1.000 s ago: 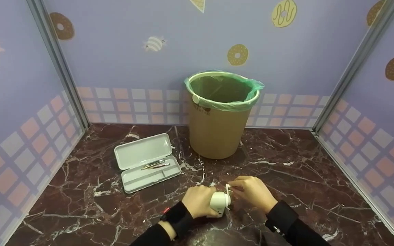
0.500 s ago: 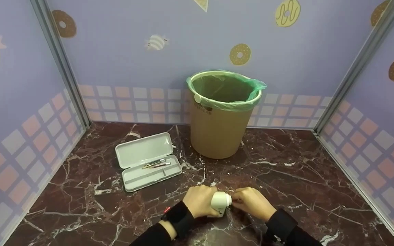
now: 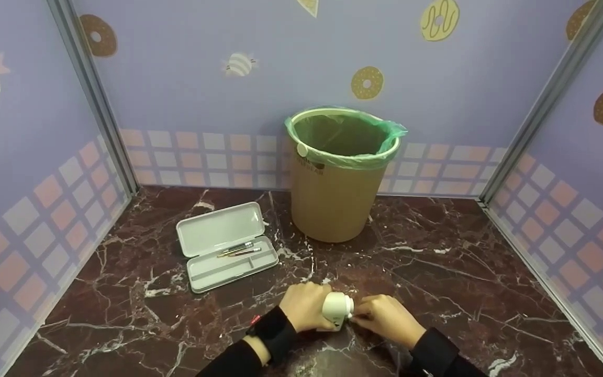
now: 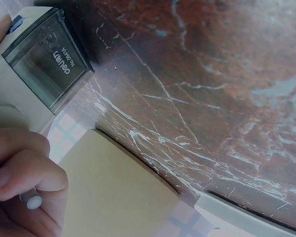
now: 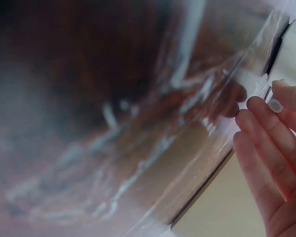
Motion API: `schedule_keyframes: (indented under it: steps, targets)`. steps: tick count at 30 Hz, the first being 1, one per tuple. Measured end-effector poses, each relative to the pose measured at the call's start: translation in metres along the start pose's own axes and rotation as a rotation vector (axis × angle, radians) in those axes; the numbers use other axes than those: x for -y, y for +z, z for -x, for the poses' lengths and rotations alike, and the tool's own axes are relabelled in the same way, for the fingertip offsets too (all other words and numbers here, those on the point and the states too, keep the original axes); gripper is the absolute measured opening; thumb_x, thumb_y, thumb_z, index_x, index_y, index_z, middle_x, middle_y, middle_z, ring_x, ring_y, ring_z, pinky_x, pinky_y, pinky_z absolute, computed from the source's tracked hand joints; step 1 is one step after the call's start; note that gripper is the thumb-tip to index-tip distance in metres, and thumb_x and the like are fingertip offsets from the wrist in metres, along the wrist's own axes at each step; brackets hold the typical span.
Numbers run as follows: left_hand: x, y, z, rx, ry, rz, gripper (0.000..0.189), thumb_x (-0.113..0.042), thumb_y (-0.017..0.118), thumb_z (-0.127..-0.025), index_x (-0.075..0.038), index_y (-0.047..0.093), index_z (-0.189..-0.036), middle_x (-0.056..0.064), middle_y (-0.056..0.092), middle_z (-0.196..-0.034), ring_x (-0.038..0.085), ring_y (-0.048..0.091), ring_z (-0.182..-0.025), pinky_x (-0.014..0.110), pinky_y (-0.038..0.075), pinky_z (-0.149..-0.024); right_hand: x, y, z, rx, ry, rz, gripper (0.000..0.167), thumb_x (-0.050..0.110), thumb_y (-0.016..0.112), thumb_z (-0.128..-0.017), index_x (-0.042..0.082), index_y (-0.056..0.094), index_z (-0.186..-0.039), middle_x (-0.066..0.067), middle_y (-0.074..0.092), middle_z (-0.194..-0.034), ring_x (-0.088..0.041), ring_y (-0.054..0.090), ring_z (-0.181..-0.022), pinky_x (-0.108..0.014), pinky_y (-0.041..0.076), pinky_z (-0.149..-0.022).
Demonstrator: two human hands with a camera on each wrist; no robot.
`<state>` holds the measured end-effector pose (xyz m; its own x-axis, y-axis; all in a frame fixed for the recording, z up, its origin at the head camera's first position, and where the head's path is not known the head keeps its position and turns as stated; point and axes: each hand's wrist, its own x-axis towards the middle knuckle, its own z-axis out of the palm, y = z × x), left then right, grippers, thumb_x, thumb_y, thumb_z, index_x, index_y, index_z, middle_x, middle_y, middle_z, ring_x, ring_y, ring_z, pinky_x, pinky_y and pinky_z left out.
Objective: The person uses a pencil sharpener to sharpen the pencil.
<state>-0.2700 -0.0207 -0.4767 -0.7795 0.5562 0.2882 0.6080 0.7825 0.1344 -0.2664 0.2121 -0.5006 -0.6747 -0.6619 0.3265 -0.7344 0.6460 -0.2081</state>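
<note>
At lower center, my left hand [image 3: 303,308] grips a white sharpener [image 3: 335,308]; my right hand [image 3: 385,317] pinches its crank knob [image 5: 275,105].

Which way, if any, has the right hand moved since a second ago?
Yes: in the head view, judged against the standing bin, the right hand has shifted down the picture, farther from it.

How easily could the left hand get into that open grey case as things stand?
Probably quite easily, yes, once it lets go: the left hand grips the sharpener. The grey case looks close by, its lid swung back, with nothing visible standing between them.
</note>
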Motion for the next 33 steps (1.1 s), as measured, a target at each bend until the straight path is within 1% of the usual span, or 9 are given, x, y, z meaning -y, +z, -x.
schedule_keyframes:
  steps: [4,10,15,22,25,27,30,33]
  targets:
    - [0.001,0.002,0.0,-0.009,-0.001,0.0,0.052,-0.053,0.094,-0.058,-0.018,0.067,-0.086,-0.005,0.071,-0.073,0.01,0.063,-0.06,0.024,0.044,-0.048,0.002,0.0,0.003,-0.027,-0.034,0.023,0.005,0.015,0.083,-0.084,0.017,0.081,-0.088,0.007,0.069,-0.074,0.004,0.056,-0.063,-0.014,0.046,-0.057]
    - [0.0,0.001,0.0,-0.019,0.013,-0.019,0.052,-0.053,0.093,-0.059,-0.017,0.067,-0.085,-0.006,0.07,-0.071,0.009,0.062,-0.058,0.023,0.041,-0.047,0.005,-0.002,0.006,-0.03,-0.055,0.042,0.011,0.012,0.083,-0.082,0.016,0.081,-0.092,0.006,0.074,-0.083,-0.003,0.068,-0.07,-0.018,0.053,-0.062]
    - [0.001,0.002,0.0,-0.02,0.008,-0.007,0.052,-0.053,0.093,-0.058,-0.018,0.066,-0.085,-0.005,0.07,-0.071,0.009,0.061,-0.057,0.024,0.041,-0.047,0.007,-0.002,0.008,-0.032,-0.042,0.034,0.012,0.012,0.083,-0.082,0.015,0.081,-0.093,0.005,0.077,-0.087,-0.006,0.071,-0.074,-0.021,0.056,-0.065]
    - [0.002,0.003,0.0,-0.023,0.017,-0.009,0.05,-0.051,0.093,-0.058,-0.018,0.066,-0.083,-0.006,0.068,-0.07,0.009,0.06,-0.056,0.023,0.04,-0.046,0.009,-0.004,0.008,-0.025,-0.038,0.031,0.01,0.013,0.082,-0.083,0.017,0.08,-0.092,0.007,0.075,-0.083,-0.003,0.068,-0.07,-0.02,0.053,-0.061]
    - [0.002,0.003,-0.001,-0.021,0.011,-0.004,0.051,-0.052,0.093,-0.058,-0.018,0.066,-0.084,-0.006,0.069,-0.07,0.009,0.06,-0.057,0.023,0.04,-0.046,0.01,-0.007,0.006,-0.023,-0.026,0.02,0.007,0.017,0.082,-0.085,0.019,0.078,-0.09,0.008,0.074,-0.081,-0.002,0.066,-0.068,-0.02,0.051,-0.058]
    - [0.002,0.003,-0.001,-0.016,0.007,0.002,0.052,-0.053,0.094,-0.058,-0.018,0.066,-0.085,-0.006,0.069,-0.071,0.009,0.06,-0.057,0.023,0.04,-0.047,0.009,-0.008,0.005,-0.02,-0.017,0.012,0.006,0.02,0.081,-0.086,0.019,0.077,-0.089,0.007,0.076,-0.081,-0.001,0.067,-0.068,-0.02,0.052,-0.059]
    - [0.002,0.002,-0.001,-0.01,0.004,0.013,0.052,-0.052,0.094,-0.058,-0.018,0.067,-0.086,-0.006,0.069,-0.072,0.008,0.059,-0.057,0.022,0.04,-0.047,0.01,-0.013,0.002,-0.014,0.002,0.002,0.01,0.024,0.082,-0.086,0.018,0.078,-0.092,0.006,0.078,-0.085,-0.005,0.072,-0.072,-0.024,0.056,-0.064]
    - [0.002,0.003,-0.001,-0.009,0.002,0.017,0.052,-0.052,0.094,-0.058,-0.018,0.066,-0.086,-0.006,0.069,-0.071,0.008,0.059,-0.057,0.022,0.039,-0.047,0.01,-0.018,-0.002,-0.012,0.025,-0.02,0.022,0.027,0.083,-0.084,0.015,0.078,-0.102,0.003,0.081,-0.092,-0.011,0.075,-0.079,-0.029,0.06,-0.07]
